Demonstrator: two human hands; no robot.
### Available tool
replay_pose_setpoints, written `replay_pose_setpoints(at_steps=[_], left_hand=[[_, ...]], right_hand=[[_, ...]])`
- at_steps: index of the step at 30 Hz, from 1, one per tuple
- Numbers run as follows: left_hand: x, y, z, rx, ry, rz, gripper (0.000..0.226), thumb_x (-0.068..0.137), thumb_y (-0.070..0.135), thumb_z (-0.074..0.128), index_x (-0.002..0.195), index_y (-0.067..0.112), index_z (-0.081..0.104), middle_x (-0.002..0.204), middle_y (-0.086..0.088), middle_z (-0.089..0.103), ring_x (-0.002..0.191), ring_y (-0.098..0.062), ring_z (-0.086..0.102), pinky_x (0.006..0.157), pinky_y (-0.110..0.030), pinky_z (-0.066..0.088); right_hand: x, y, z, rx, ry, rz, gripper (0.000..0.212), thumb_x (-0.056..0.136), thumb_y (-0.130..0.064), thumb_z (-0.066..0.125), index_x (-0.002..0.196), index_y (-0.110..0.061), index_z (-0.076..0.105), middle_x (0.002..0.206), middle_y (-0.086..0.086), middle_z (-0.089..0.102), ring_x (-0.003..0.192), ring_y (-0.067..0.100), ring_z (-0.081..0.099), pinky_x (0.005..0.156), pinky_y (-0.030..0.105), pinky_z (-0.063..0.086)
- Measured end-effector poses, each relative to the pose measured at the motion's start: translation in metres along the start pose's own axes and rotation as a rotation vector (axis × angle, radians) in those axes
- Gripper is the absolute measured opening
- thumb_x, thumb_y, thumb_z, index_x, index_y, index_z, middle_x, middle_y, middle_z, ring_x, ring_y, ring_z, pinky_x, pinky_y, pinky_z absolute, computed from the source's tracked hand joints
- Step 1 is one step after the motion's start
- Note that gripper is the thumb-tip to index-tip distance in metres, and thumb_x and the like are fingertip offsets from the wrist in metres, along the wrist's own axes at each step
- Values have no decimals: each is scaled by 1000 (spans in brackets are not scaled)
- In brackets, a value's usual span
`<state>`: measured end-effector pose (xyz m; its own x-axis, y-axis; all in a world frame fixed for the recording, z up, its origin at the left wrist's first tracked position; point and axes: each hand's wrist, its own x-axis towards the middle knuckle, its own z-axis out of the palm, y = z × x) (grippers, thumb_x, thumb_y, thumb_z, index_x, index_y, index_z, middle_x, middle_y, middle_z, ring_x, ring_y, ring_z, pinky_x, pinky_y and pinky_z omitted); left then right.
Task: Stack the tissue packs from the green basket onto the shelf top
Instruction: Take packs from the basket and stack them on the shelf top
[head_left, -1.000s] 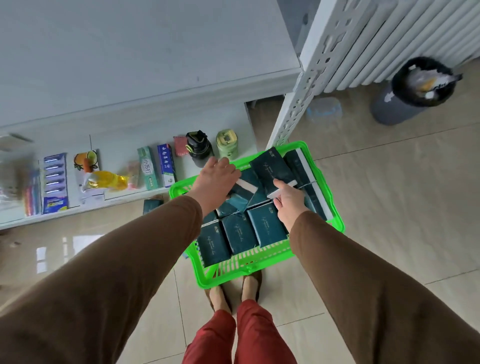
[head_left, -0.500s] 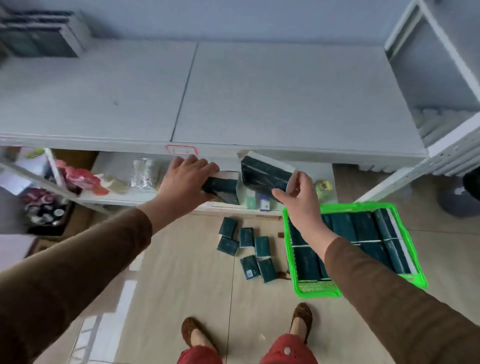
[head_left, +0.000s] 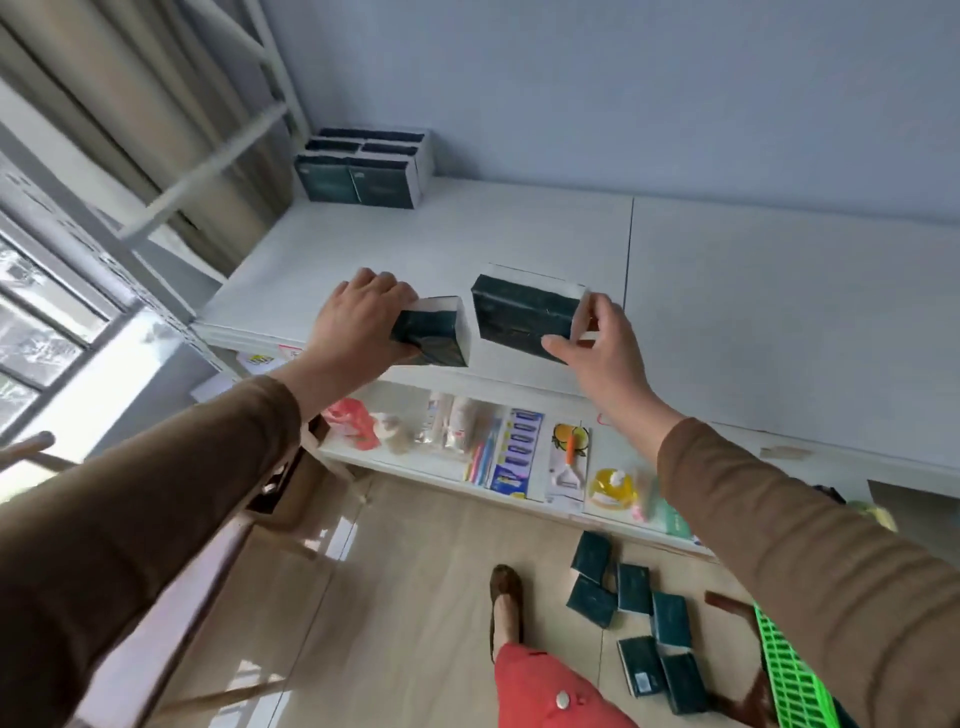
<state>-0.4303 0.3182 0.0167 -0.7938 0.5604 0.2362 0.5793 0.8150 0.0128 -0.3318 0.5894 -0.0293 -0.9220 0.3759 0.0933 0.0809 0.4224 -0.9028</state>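
Observation:
My left hand (head_left: 358, 325) grips a dark green tissue pack (head_left: 434, 338) above the front edge of the white shelf top (head_left: 519, 234). To its right, my right hand (head_left: 597, 338) holds a second dark green tissue pack (head_left: 524, 314) by its right end, over the shelf top. A stack of the same packs (head_left: 363, 169) stands at the back left corner of the shelf top against the wall. Only a corner of the green basket (head_left: 789, 670) shows at the lower right on the floor.
Several loose tissue packs (head_left: 634, 613) lie on the tiled floor by my foot (head_left: 506, 597). The lower shelf (head_left: 519, 452) holds packaged goods. A white metal rack (head_left: 218, 156) and a window stand at the left, with a wooden stand (head_left: 280, 499) below.
Both hands lifted a tissue pack each out of the green basket and carried them up and left over the shelf top. The view swung left; the basket slid to the lower right.

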Motion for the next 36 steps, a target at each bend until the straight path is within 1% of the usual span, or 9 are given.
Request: replay_pose_setpoints(at_steps=[3,8,11,18,21,23,26,30,36], left_hand=[[33,-58,10,17,4,-45,55,73,38,82,119,19,60,113,-2,62,108,-25,48,88,-41,43],[88,-147,23,47,4,-135,58,71,36,84,121,19,59,112,-5,63,106,-28,49,87,-42,43],[120,-193,31,48,8,-171,60,69,35,86,118,17,56,111,-5,63,105,-29,50,85,-42,43],[195,-287,62,79,-22,-85,56,71,39,85,115,20,55,113,-4,65,104,-28,51,90,-44,45],[223,-322,78,76,-40,-49,57,71,39,85,117,21,55,118,-4,64,109,-28,50,94,-47,44],[239,-342,88,66,-72,-29,55,71,38,85,114,22,54,118,-4,63,110,-28,48,95,-47,44],[258,-360,101,38,-105,1,53,71,36,85,110,24,52,112,-1,61,108,-27,48,93,-47,44],[272,-366,112,22,-125,25,52,74,35,82,114,23,51,112,-3,57,109,-28,48,91,-47,45],[282,-374,118,-30,-136,12,65,76,28,82,129,19,45,124,-8,49,116,-31,44,94,-50,49]], right_hand=[[56,-12,42,6,-20,-11,36,80,-34,76,105,-21,53,109,-3,53,110,19,54,92,44,53],[139,-35,108,9,-58,-9,30,77,-30,76,87,-20,50,98,-7,53,101,19,56,80,47,55],[180,-48,145,-16,-67,-9,33,77,-30,76,81,-24,43,97,-5,54,99,19,57,76,39,53],[256,-55,230,-90,-91,7,38,81,-26,77,93,-24,41,108,2,57,102,24,58,81,36,52],[276,-51,262,-149,-61,41,36,83,-23,76,89,-22,41,94,0,52,85,20,55,73,34,48],[285,-49,281,-149,-38,67,37,83,-22,76,84,-24,39,84,-4,46,72,15,48,66,29,42],[299,-52,302,-190,-6,65,34,86,-21,74,88,-22,40,81,-8,42,68,9,44,63,23,37],[317,-61,320,-273,28,44,32,88,-20,74,97,-17,43,82,-7,43,70,11,46,63,19,36],[329,-68,337,-356,116,129,36,89,-20,73,114,-10,49,103,1,47,89,19,52,74,25,40]])
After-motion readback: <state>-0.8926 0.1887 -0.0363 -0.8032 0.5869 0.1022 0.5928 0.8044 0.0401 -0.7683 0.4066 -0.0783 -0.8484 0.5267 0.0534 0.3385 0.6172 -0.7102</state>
